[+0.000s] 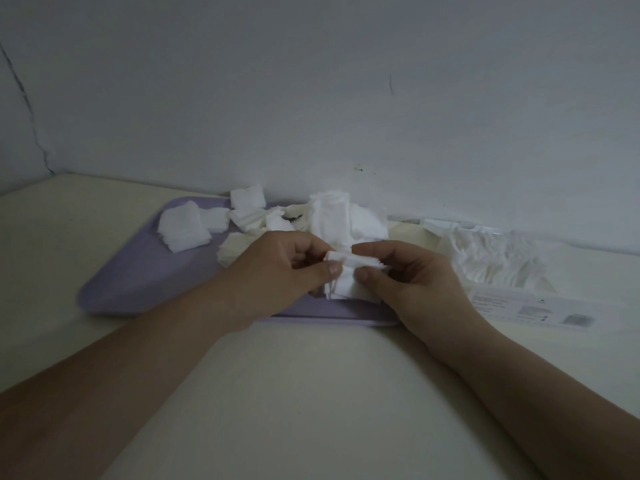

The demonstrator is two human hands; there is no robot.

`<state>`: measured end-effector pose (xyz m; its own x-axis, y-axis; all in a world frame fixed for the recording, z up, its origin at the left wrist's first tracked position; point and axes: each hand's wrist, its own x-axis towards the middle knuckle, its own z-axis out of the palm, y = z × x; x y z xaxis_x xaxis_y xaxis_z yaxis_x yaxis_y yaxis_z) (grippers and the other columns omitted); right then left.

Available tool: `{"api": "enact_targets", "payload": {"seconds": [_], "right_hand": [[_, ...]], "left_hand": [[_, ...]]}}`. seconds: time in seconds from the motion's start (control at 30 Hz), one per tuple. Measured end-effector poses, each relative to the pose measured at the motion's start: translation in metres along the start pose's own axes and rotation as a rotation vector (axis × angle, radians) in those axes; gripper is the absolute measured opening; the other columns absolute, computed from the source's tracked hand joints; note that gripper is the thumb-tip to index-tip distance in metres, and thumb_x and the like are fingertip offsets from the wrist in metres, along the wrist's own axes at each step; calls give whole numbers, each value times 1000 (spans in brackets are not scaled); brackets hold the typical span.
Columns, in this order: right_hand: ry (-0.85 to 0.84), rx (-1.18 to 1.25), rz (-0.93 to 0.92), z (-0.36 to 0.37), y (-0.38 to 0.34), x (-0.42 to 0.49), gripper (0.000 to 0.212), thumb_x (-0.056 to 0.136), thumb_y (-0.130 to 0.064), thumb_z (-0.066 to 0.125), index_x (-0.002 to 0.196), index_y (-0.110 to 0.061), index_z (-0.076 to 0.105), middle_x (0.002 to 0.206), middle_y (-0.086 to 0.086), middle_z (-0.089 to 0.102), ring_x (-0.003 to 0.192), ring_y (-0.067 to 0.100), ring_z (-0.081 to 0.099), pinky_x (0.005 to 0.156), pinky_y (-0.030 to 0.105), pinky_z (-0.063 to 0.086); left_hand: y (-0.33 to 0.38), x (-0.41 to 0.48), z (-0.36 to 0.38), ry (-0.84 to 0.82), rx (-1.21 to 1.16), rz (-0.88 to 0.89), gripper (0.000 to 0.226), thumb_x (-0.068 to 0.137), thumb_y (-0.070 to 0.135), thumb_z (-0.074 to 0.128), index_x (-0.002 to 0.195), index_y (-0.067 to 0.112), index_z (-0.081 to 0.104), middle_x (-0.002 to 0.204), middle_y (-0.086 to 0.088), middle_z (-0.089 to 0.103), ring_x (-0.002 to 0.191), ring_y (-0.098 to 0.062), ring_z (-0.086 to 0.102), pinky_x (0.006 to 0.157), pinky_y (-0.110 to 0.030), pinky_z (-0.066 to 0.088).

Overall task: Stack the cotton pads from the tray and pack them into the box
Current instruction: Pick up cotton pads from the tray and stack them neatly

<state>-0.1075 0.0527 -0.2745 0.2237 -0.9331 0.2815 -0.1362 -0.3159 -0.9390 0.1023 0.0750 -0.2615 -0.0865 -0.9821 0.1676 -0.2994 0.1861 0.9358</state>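
Both our left hand [277, 268] and our right hand [415, 282] are pinching a small stack of cotton pads [346, 271], thumbs and curled fingers gripping its opposite ends above the near part of the tray [145, 282]. We are seeing loose pads [183, 230] lying farther back on the tray, and the box [530, 308] is sitting just beside our right hand.

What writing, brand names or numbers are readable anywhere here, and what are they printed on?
No text can be read.
Box, near side: small printed lines and a dark square patch, too blurred to read.
Tray, cotton pads, wall: no writing visible.
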Motion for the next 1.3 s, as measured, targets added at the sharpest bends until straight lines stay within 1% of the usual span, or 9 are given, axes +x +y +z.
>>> {"api": "enact_targets", "payload": {"seconds": [0.17, 0.3, 0.4, 0.5, 0.8, 0.9, 1.0, 1.13, 1.3], "right_hand": [[145, -34, 3, -2, -3, 0, 6, 85, -20, 83, 86, -16, 78, 71, 0, 73, 64, 5, 61, 67, 23, 49], [177, -84, -21, -3, -4, -1, 18, 88, -20, 79, 72, -18, 72, 71, -1, 75, 65, 9, 65, 68, 25, 49], [132, -70, -69, -3, -5, -3, 17, 88, -15, 78, 74, -20, 71, 76, 0, 76, 71, 18, 67, 73, 27, 50], [35, -154, -112, 2, -8, -5, 16, 84, -15, 83, 71, -19, 73, 74, -7, 74, 71, 5, 63, 73, 20, 48], [120, -179, -78, 2, -9, -3, 12, 83, -17, 83, 76, -22, 75, 74, -10, 74, 66, 0, 63, 68, 16, 47], [111, -209, -71, 2, -8, -3, 25, 82, -17, 84, 102, -24, 72, 90, -12, 72, 79, -2, 67, 72, 9, 48], [31, -156, -37, 2, -9, -4, 36, 87, -13, 79, 119, -25, 68, 95, -13, 71, 86, -5, 68, 79, 11, 50], [-5, -159, -63, 1, -8, -4, 12, 88, -14, 78, 94, -23, 73, 87, -2, 76, 80, 9, 69, 78, 24, 54], [-41, -56, -3, 1, -7, -3, 21, 85, -16, 82, 103, -22, 72, 90, 4, 78, 84, 14, 73, 83, 35, 57]], "left_hand": [[0, 1, 0, 76, -20, -32, 5, 96, 16, 70, 93, 12, 72, 60, 3, 67, 47, 0, 53, 51, -7, 40], [-2, 3, -1, 163, 6, -50, 11, 99, 19, 66, 89, 15, 69, 60, -2, 68, 44, -5, 49, 49, -19, 40], [-4, 3, -4, 246, 42, -59, 14, 101, 19, 62, 90, 14, 68, 59, -6, 70, 42, -9, 46, 46, -25, 38], [0, 0, -2, 150, -11, -48, 9, 101, 14, 62, 96, 11, 68, 57, -9, 68, 41, -10, 54, 41, -18, 38], [3, -4, -3, 40, 0, 2, 11, 101, 11, 60, 105, 10, 71, 56, -1, 66, 43, -7, 55, 45, -16, 39], [3, -5, -4, -22, 14, 10, 12, 102, 13, 61, 108, 13, 71, 59, 3, 67, 50, -10, 57, 49, -19, 42], [6, -5, -4, -47, 3, 11, 11, 101, 16, 62, 106, 14, 71, 64, 0, 68, 54, -13, 60, 50, -21, 44], [12, -7, -5, -73, -83, -66, 28, 86, 44, 72, 96, 18, 73, 68, -14, 68, 49, -12, 57, 44, -23, 39], [1, -6, -2, -67, -11, 45, 11, 92, 8, 74, 97, 18, 73, 77, -2, 72, 59, -17, 63, 63, -33, 59]]}}
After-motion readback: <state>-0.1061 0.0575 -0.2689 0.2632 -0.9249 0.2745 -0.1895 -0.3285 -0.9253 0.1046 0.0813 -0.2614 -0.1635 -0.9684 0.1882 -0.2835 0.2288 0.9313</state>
